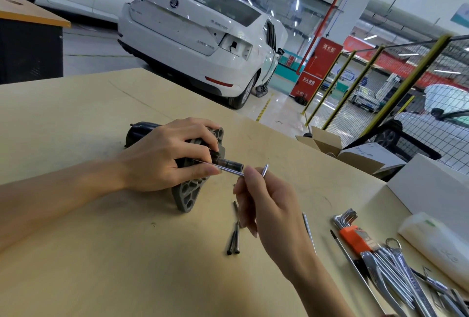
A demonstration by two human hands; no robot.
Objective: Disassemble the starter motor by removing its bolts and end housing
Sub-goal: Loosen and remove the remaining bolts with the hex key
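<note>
Right hand (264, 205) pinches hex key (229, 170); left hand (165, 156) grips starter motor (187, 189)

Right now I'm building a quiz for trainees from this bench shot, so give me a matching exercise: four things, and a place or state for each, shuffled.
Things:
1. starter motor
2. thin metal rod
3. dark bolts
4. hex key set

Places or states:
A. loose on the table
B. in an orange holder
C. under the left hand
D. pinched by the right hand

Pairs: 1-C, 2-D, 3-A, 4-B
</note>
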